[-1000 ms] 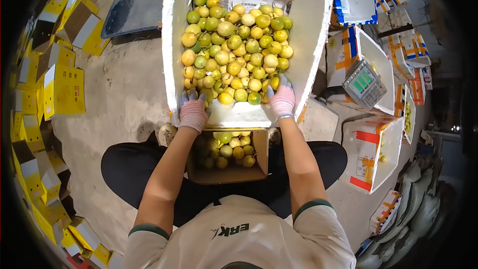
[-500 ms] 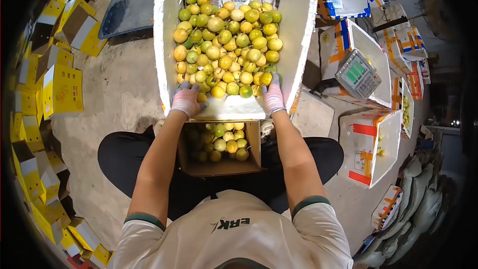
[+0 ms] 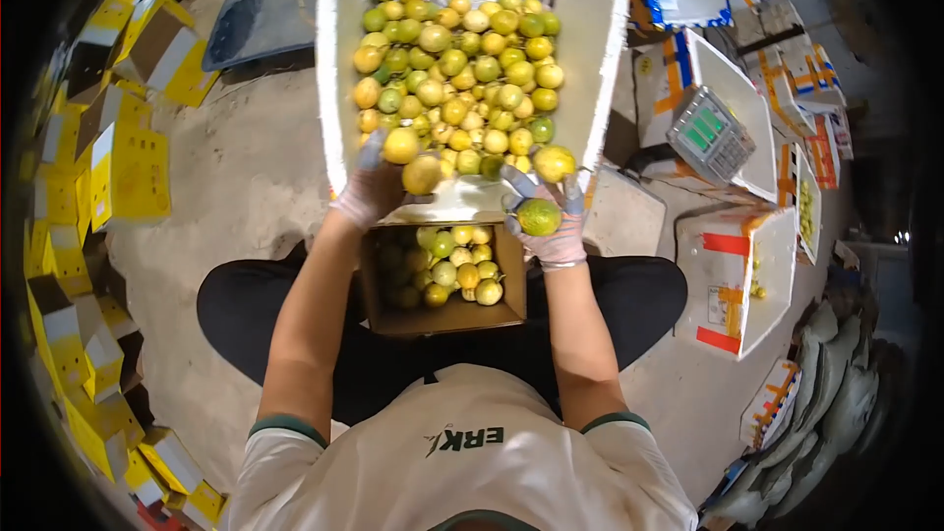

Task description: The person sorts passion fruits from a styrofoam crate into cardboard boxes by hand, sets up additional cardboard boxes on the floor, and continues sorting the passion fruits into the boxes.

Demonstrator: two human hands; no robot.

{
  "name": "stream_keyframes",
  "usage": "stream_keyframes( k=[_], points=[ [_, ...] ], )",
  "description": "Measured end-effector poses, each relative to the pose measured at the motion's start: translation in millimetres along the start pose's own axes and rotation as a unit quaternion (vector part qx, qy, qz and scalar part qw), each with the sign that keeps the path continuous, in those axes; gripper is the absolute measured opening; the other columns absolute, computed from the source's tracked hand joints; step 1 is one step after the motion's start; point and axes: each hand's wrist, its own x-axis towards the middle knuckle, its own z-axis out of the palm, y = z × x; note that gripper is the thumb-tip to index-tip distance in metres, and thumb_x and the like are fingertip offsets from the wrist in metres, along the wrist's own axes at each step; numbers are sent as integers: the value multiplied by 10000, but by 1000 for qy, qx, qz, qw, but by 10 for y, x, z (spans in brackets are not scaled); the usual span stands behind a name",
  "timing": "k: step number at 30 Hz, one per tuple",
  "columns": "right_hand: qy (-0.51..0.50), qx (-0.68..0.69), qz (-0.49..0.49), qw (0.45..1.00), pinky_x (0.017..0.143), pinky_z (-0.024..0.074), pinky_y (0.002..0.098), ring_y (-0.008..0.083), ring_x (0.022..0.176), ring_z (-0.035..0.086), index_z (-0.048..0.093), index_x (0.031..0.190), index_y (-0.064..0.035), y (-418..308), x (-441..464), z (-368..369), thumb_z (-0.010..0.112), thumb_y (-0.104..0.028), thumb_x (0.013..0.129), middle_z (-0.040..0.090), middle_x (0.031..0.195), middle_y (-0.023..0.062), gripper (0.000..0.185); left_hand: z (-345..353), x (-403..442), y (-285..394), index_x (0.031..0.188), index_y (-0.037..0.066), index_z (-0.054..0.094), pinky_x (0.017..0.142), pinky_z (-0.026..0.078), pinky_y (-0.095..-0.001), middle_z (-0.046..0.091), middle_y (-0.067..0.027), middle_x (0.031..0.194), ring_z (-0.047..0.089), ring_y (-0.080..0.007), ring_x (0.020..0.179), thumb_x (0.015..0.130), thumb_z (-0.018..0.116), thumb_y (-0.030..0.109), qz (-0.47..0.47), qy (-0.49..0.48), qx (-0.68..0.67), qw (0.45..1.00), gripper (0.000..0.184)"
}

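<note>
Both hands wear pale pink-and-grey gloves. My left hand (image 3: 370, 191) curls around two yellow passion fruits, an upper passion fruit (image 3: 400, 146) and a lower passion fruit (image 3: 423, 175), at the near left corner of the white foam box (image 3: 586, 88). Palm up, my right hand (image 3: 560, 244) cradles a greenish passion fruit (image 3: 538, 217) in the palm, and a yellow passion fruit (image 3: 555, 163) sits at its fingers. Many loose passion fruits (image 3: 454, 63) lie in the foam box. Below the hands, a cardboard box (image 3: 433, 321) between my legs holds several more.
Yellow cartons (image 3: 129, 174) line the left side, near a dark plastic tray (image 3: 258, 15). To the right, a scale with a green display (image 3: 710, 136) stands by taped foam boxes (image 3: 733, 275). Grey sacks (image 3: 821, 403) are piled at the lower right.
Both hands have lifted from the foam box's near end with passion fruits in them. The right hand has turned palm up and come closer to me. The view has shifted slightly.
</note>
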Motion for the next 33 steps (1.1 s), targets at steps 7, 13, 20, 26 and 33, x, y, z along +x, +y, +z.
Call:
stream_keyframes(
  k=[7,13,20,26,33],
  points=[
    [-16,-390,154,908,864,519,408,296,1080,611,493,1313,-38,62,-343,27,670,-432,834,557,1286,158,646,165,-314,7,1192,44,537,770,563,-572,535,-227,1256,594,-390,1073,838,468,709,-44,-82,-112,989,757],
    [119,-659,105,735,976,421,302,161,1117,556,537,1271,-7,-17,-136,113,599,-218,920,615,1189,93,415,79,-488,-56,1277,53,558,947,453,-314,637,-71,1139,568,-191,1099,935,562,406,14,-140,500,855,492],
    [226,-881,86,407,993,432,422,393,1138,530,528,1280,-94,231,815,-807,682,-285,785,454,1330,248,553,140,-397,-18,1207,132,620,827,454,-259,627,21,1032,554,-98,940,889,638,417,19,117,358,926,427],
    [256,-881,104,383,893,480,431,395,1025,592,528,1131,-8,272,1094,-723,698,-336,790,576,1135,260,503,12,-315,135,1197,127,616,792,459,-265,618,33,972,554,-97,887,897,622,413,152,212,287,922,414],
    [269,-910,172,266,830,513,445,371,975,642,557,1094,5,568,1382,-548,725,-293,765,655,1051,231,474,-57,-112,64,1105,126,649,703,437,-242,584,42,883,498,-74,787,882,659,372,143,224,249,931,332]
  ],
)
